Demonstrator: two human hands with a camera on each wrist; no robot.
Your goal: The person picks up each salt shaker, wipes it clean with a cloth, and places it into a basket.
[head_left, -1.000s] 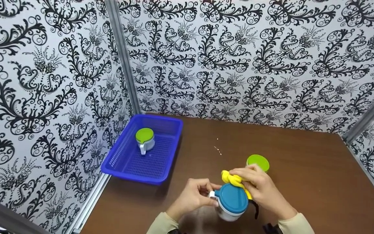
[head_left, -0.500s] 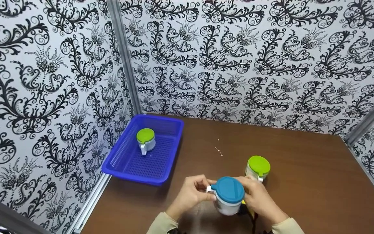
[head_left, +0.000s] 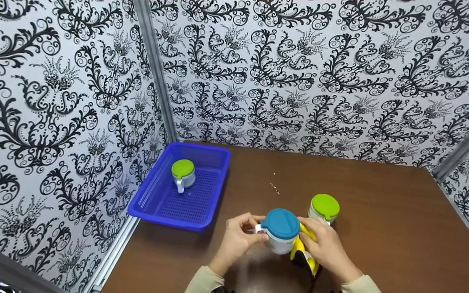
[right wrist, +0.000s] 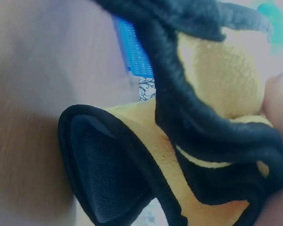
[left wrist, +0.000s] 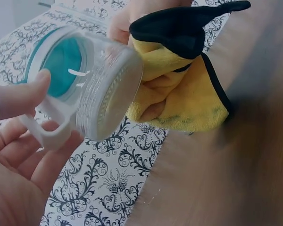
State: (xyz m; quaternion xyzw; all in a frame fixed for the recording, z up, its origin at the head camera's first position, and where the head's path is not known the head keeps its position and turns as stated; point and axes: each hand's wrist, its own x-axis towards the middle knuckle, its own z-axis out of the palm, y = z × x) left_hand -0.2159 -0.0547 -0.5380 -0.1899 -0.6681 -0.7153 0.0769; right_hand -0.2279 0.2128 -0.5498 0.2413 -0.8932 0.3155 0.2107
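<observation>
My left hand (head_left: 238, 237) pinches the white handle of a clear jar with a blue lid (head_left: 282, 224), which it holds up off the table. In the left wrist view the jar (left wrist: 106, 89) is tilted, its base toward the camera and its handle between thumb and fingers. My right hand (head_left: 323, 244) grips a yellow cloth with black edging (head_left: 298, 247) against the jar's right side. Folds of that cloth (right wrist: 221, 70) fill most of the right wrist view and hide much of the hand there. A jar with a green lid (head_left: 325, 206) stands just behind my right hand.
At the left on the brown table (head_left: 389, 219) sits a blue plastic basket (head_left: 214, 203). Inside it stands another green-lidded jar (head_left: 182, 173). Small white crumbs (head_left: 275, 188) lie on the table beyond my hands. Patterned panels (head_left: 299, 81) enclose the back and sides.
The blue-lidded jar has moved up and slightly left in the head view. The right hand and cloth have gone from the jar's back rim down to its right side.
</observation>
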